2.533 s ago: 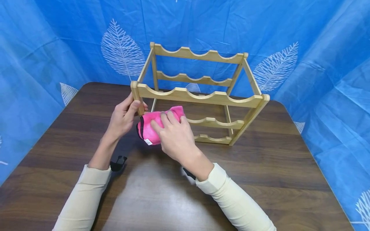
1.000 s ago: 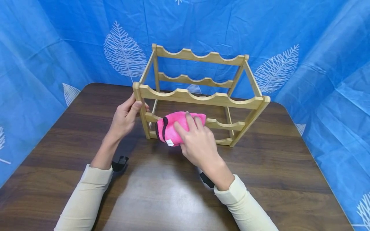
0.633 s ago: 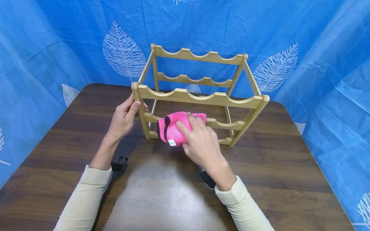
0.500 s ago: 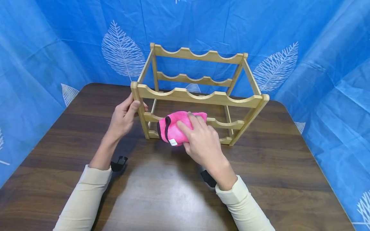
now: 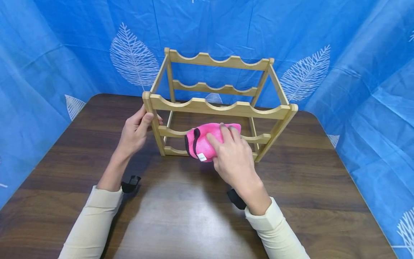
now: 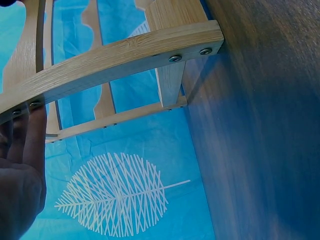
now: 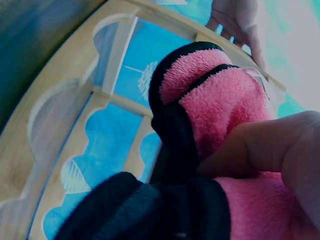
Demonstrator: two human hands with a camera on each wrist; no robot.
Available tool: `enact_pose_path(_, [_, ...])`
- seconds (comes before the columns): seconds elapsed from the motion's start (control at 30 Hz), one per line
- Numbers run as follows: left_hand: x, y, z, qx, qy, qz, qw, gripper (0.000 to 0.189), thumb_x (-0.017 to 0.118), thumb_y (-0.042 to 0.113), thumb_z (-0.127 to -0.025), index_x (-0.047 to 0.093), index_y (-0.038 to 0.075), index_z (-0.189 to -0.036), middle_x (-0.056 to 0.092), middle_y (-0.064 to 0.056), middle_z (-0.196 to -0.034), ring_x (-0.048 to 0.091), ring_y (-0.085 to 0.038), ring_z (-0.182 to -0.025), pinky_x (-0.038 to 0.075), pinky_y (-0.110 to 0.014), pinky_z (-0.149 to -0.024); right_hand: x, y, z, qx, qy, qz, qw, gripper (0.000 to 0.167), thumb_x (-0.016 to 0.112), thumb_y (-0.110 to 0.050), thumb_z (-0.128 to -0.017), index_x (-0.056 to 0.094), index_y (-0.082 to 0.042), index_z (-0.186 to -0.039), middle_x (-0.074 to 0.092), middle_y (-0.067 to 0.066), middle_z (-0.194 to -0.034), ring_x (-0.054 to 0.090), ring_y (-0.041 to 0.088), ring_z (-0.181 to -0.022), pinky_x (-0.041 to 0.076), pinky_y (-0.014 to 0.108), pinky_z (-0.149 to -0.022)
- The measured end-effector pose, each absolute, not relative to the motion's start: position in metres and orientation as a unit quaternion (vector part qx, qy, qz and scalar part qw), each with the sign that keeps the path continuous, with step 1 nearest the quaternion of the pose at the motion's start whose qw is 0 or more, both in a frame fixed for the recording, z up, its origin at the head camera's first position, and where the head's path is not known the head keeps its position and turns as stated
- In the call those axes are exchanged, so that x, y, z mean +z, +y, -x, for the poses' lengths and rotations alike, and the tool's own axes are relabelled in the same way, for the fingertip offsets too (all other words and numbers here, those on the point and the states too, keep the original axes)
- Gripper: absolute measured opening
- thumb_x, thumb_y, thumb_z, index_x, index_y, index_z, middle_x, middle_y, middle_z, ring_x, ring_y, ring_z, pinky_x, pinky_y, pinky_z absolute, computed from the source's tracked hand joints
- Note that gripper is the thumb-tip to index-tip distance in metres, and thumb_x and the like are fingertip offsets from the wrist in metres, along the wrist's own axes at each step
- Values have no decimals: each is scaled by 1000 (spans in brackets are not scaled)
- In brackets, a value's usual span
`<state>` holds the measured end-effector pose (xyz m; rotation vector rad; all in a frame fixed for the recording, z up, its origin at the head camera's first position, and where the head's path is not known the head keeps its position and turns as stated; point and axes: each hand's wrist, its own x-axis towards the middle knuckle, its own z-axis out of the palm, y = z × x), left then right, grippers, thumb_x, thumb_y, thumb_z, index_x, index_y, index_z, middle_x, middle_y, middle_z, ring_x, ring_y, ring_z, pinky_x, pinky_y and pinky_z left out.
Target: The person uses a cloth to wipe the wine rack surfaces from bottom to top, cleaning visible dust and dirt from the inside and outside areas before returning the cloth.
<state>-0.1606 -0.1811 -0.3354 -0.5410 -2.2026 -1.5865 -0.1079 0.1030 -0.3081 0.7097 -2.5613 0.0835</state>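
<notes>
A pale wooden wine rack [image 5: 220, 109] with scalloped rails stands upright on the table. My left hand [image 5: 134, 133] grips its front left post, thumb in front. In the left wrist view, the fingers [image 6: 34, 135] lie against that post below two screw heads. My right hand [image 5: 234, 160] holds a folded pink cloth [image 5: 203, 144] with black edging and a small white label. The cloth is at the rack's lower front rail [image 5: 257, 138], hiding the rail's middle. In the right wrist view, a digit [image 7: 260, 147] presses into the bunched cloth [image 7: 225, 105].
The dark wood-grain table [image 5: 181, 223] reaches to a blue curtain [image 5: 210, 21] printed with white leaves, close behind the rack. Black straps [image 5: 130, 184] show at both wrists. The rack's front right post [image 5: 276, 133] stands to the right of the cloth.
My right hand has carried the cloth rightward from beside the front left post to the middle of the lower front rail. The left hand keeps its grip on the post.
</notes>
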Motion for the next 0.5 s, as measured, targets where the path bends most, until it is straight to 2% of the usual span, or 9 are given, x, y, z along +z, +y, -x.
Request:
enact_pose_path(0.17, [-336,-181,161,-566,-777,200,190,39,40,16,-107,50,7,-144,64,-18,-94,66,-12,-84,56,-24,-76,-303,110,107,47,-946,-236,218,54,78,-13,-71,67,-17,-124,55,24,-131,52,41,-115,56,53,-70])
enact_pose_path(0.33, [-336,-180,162,-572,-771,203,192,39,40,15,-107,50,6,-144,64,-18,-93,66,-12,-83,57,-23,-76,-301,115,107,62,-949,-227,210,52,76,-11,-73,64,-15,-123,55,25,-130,52,43,-114,56,54,-62])
enact_pose_path(0.5, [-336,-180,161,-570,-774,198,190,39,39,16,-107,50,7,-144,64,-18,-94,66,-12,-84,56,-23,-77,-299,120,106,87,-957,-212,179,55,74,-8,-74,60,-16,-126,53,24,-131,51,42,-114,54,59,-56])
